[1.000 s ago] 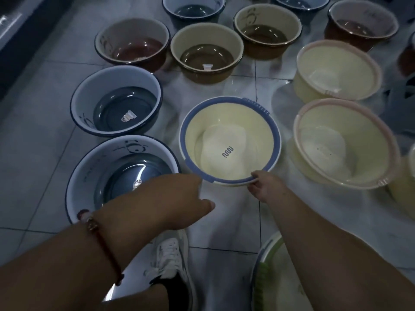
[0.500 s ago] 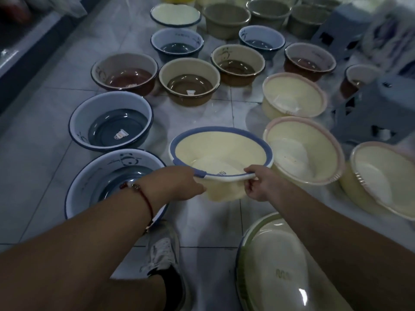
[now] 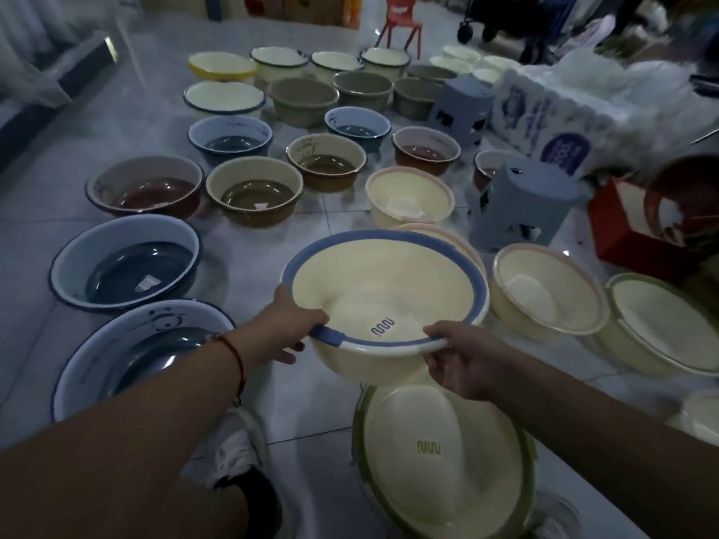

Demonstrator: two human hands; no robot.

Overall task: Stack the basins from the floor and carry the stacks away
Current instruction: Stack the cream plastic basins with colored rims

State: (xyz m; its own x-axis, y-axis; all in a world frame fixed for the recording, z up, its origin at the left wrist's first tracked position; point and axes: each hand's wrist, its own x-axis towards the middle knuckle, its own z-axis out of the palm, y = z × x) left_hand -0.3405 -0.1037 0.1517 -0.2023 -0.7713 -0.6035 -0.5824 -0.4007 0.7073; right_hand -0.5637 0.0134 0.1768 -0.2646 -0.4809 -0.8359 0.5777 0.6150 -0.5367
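Above near green-rimmed basin (image 3: 439,457): left hand (image 3: 288,328), right hand (image 3: 463,359) pinching blue-rimmed basin (image 3: 385,289) near rim; could tip forward, far side unsupported

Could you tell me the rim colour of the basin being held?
Blue rim, cream basin; head view.

A pale tiled floor (image 3: 58,235) carries rows of basins. Nearest on the left sit two blue-rimmed enamel basins (image 3: 128,262), with a red-brown basin (image 3: 146,188) and a tan basin (image 3: 255,190) beyond them. To the right stand cream basins with pink rims (image 3: 410,198) and a green-rimmed basin (image 3: 443,461) close by. Two grey plastic stools (image 3: 521,204) stand among them, a red box (image 3: 630,231) at the right edge, a red chair (image 3: 400,17) far back.
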